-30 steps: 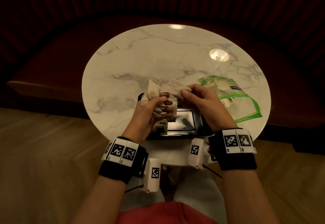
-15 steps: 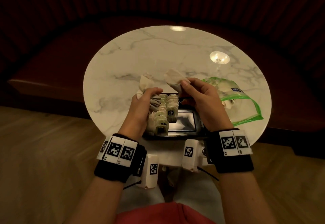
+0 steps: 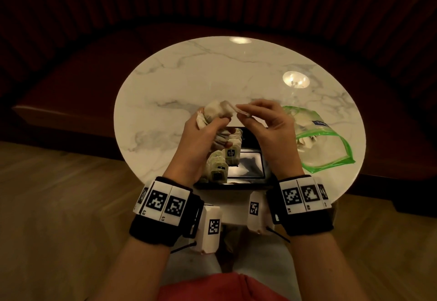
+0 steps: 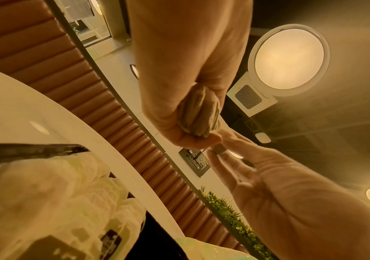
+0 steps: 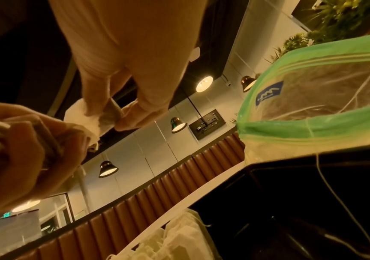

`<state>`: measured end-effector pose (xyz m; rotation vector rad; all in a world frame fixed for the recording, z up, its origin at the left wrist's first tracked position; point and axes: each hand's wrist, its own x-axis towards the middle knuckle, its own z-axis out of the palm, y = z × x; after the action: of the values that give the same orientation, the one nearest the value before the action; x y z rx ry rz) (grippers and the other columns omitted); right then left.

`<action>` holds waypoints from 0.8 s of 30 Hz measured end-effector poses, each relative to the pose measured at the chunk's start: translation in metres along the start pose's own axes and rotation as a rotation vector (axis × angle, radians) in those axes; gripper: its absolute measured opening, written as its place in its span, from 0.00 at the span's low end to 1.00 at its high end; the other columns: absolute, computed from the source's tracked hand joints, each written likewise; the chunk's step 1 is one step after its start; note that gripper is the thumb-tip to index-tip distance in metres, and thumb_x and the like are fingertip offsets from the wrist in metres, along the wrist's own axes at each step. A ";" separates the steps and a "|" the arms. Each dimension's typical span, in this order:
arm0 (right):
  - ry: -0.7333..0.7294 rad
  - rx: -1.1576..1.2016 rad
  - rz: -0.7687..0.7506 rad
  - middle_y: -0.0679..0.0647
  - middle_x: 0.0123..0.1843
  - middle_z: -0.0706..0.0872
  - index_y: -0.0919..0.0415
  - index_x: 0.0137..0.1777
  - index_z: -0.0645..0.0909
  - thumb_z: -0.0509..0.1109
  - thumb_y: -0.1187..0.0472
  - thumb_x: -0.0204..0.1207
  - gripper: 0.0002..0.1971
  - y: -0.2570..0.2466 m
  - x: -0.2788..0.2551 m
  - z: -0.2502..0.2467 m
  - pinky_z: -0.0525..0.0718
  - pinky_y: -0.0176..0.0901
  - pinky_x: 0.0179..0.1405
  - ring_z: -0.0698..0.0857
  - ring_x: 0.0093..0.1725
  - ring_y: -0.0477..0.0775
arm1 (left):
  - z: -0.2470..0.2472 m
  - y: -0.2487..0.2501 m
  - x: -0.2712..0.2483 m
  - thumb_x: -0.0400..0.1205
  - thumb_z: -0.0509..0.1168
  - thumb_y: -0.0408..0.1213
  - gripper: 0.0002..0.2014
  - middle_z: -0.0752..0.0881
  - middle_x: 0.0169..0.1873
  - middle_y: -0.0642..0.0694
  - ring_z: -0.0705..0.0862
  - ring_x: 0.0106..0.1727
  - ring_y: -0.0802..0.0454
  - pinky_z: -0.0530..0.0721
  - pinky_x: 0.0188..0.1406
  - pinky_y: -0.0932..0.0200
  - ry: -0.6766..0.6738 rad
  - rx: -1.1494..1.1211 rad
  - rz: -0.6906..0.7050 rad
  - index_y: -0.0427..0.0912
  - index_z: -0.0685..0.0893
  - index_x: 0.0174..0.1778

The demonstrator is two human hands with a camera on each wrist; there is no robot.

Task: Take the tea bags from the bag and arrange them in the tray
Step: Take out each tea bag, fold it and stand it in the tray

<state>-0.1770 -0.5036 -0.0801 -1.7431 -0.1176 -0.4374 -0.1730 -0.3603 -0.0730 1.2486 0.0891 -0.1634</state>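
Observation:
My left hand (image 3: 208, 128) grips a bunch of pale tea bags (image 3: 214, 112) above the far end of the black tray (image 3: 266, 177); the bunch (image 4: 198, 112) shows between its fingers in the left wrist view. My right hand (image 3: 246, 114) pinches the edge of one tea bag (image 5: 106, 116) at the top of that bunch. A row of tea bags (image 3: 224, 161) stands upright along the tray's left side. The clear bag with the green zip edge (image 3: 324, 140) lies to the right of the tray, with several tea bags inside.
The round marble table (image 3: 212, 76) carries the tray at its near edge. A dark padded bench (image 3: 71, 76) curves behind the table. Wooden floor (image 3: 59, 206) lies on both sides of my arms.
Both hands rose and came together above the tray's far end. The right hand's tea bag, held apart half a second ago, now meets the bunch in the left hand.

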 end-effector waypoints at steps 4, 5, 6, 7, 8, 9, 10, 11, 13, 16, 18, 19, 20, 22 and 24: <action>-0.136 0.126 0.084 0.61 0.62 0.80 0.63 0.58 0.88 0.74 0.66 0.77 0.10 -0.004 -0.004 0.002 0.85 0.36 0.52 0.85 0.59 0.49 | 0.000 0.005 -0.003 0.83 0.67 0.34 0.13 0.87 0.44 0.42 0.88 0.41 0.50 0.84 0.30 0.61 -0.028 -0.016 0.035 0.32 0.81 0.61; -0.160 0.122 0.099 0.59 0.63 0.80 0.64 0.58 0.88 0.72 0.64 0.79 0.10 -0.004 -0.004 0.001 0.85 0.40 0.53 0.85 0.59 0.49 | 0.000 0.006 -0.003 0.83 0.68 0.36 0.13 0.87 0.43 0.41 0.87 0.40 0.51 0.84 0.29 0.61 -0.030 -0.009 0.043 0.33 0.81 0.60; -0.181 0.116 0.104 0.58 0.63 0.81 0.65 0.57 0.89 0.70 0.61 0.79 0.11 -0.004 -0.004 0.001 0.86 0.44 0.56 0.85 0.60 0.51 | 0.000 0.006 -0.004 0.83 0.68 0.38 0.13 0.87 0.42 0.41 0.87 0.37 0.51 0.84 0.29 0.61 -0.028 0.007 0.053 0.34 0.81 0.59; -0.202 0.119 0.108 0.57 0.62 0.82 0.66 0.55 0.89 0.68 0.60 0.79 0.12 -0.003 -0.004 0.001 0.85 0.48 0.59 0.85 0.60 0.55 | -0.001 0.005 -0.004 0.83 0.68 0.40 0.12 0.87 0.40 0.42 0.85 0.35 0.51 0.83 0.28 0.61 -0.023 0.034 0.068 0.35 0.81 0.56; -0.214 0.138 0.116 0.57 0.61 0.82 0.67 0.53 0.89 0.67 0.60 0.79 0.13 -0.003 -0.004 0.002 0.85 0.51 0.60 0.86 0.59 0.57 | -0.002 0.004 -0.004 0.83 0.68 0.40 0.10 0.87 0.37 0.43 0.84 0.33 0.51 0.83 0.28 0.60 -0.016 0.067 0.083 0.37 0.81 0.54; -0.217 0.158 0.121 0.58 0.61 0.83 0.67 0.52 0.89 0.67 0.60 0.79 0.12 -0.003 -0.004 0.001 0.85 0.52 0.60 0.86 0.59 0.59 | -0.003 0.004 -0.004 0.83 0.68 0.40 0.08 0.87 0.35 0.45 0.84 0.33 0.51 0.83 0.29 0.59 -0.012 0.091 0.093 0.39 0.82 0.52; -0.209 0.164 0.119 0.58 0.60 0.84 0.67 0.52 0.89 0.68 0.61 0.78 0.12 -0.003 -0.004 0.001 0.85 0.53 0.61 0.86 0.59 0.59 | -0.004 0.003 -0.003 0.83 0.68 0.39 0.06 0.87 0.35 0.45 0.84 0.34 0.49 0.83 0.29 0.58 -0.011 0.099 0.096 0.41 0.83 0.50; -0.197 0.162 0.115 0.59 0.59 0.84 0.66 0.52 0.89 0.68 0.62 0.78 0.11 -0.004 -0.004 0.001 0.85 0.53 0.60 0.86 0.59 0.59 | -0.005 0.003 -0.003 0.83 0.68 0.39 0.04 0.87 0.36 0.45 0.84 0.36 0.48 0.83 0.30 0.58 -0.015 0.090 0.092 0.43 0.83 0.50; -0.187 0.172 0.116 0.61 0.59 0.85 0.64 0.55 0.88 0.70 0.64 0.78 0.10 -0.004 -0.003 -0.001 0.86 0.52 0.58 0.87 0.58 0.60 | -0.008 0.003 -0.004 0.83 0.69 0.37 0.04 0.88 0.40 0.43 0.85 0.39 0.47 0.83 0.29 0.58 -0.032 0.054 0.079 0.43 0.84 0.52; -0.250 0.144 0.175 0.60 0.57 0.87 0.59 0.63 0.83 0.72 0.66 0.78 0.14 -0.004 -0.001 -0.006 0.88 0.49 0.54 0.89 0.53 0.62 | -0.011 0.003 -0.005 0.81 0.70 0.35 0.06 0.88 0.41 0.43 0.85 0.38 0.49 0.84 0.28 0.59 -0.076 0.036 0.079 0.43 0.84 0.53; -0.293 0.093 0.190 0.60 0.56 0.88 0.60 0.64 0.82 0.73 0.67 0.77 0.16 -0.003 -0.001 -0.007 0.89 0.50 0.53 0.89 0.53 0.63 | -0.012 0.002 -0.006 0.80 0.70 0.34 0.07 0.88 0.42 0.42 0.86 0.39 0.50 0.85 0.30 0.59 -0.102 0.029 0.078 0.42 0.83 0.53; -0.287 0.090 0.192 0.61 0.55 0.88 0.61 0.64 0.83 0.74 0.68 0.77 0.16 -0.003 -0.001 -0.007 0.89 0.51 0.53 0.89 0.52 0.62 | -0.011 0.002 -0.006 0.79 0.70 0.35 0.09 0.87 0.44 0.41 0.86 0.41 0.49 0.85 0.30 0.59 -0.108 0.020 0.076 0.41 0.83 0.54; -0.264 0.099 0.191 0.61 0.54 0.88 0.62 0.63 0.83 0.74 0.69 0.76 0.15 -0.004 -0.001 -0.007 0.89 0.51 0.53 0.89 0.51 0.60 | -0.010 0.002 -0.006 0.78 0.71 0.37 0.11 0.87 0.45 0.39 0.85 0.41 0.47 0.85 0.31 0.59 -0.104 0.014 0.076 0.41 0.83 0.55; -0.192 0.126 0.183 0.61 0.51 0.87 0.61 0.61 0.83 0.74 0.69 0.75 0.15 -0.005 -0.001 -0.007 0.89 0.49 0.51 0.89 0.48 0.56 | -0.010 0.001 -0.006 0.76 0.70 0.43 0.13 0.87 0.43 0.40 0.82 0.38 0.45 0.82 0.28 0.60 -0.079 0.027 0.075 0.43 0.83 0.54; -0.124 0.153 0.177 0.60 0.49 0.87 0.62 0.60 0.82 0.76 0.69 0.73 0.16 -0.007 -0.001 -0.009 0.89 0.48 0.50 0.88 0.47 0.54 | -0.011 0.000 -0.005 0.80 0.70 0.43 0.08 0.87 0.39 0.45 0.83 0.36 0.47 0.79 0.28 0.58 -0.047 0.070 0.098 0.46 0.84 0.52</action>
<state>-0.1821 -0.5104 -0.0725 -1.6129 -0.0821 -0.1854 -0.1775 -0.3496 -0.0759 1.3152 -0.0182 -0.1117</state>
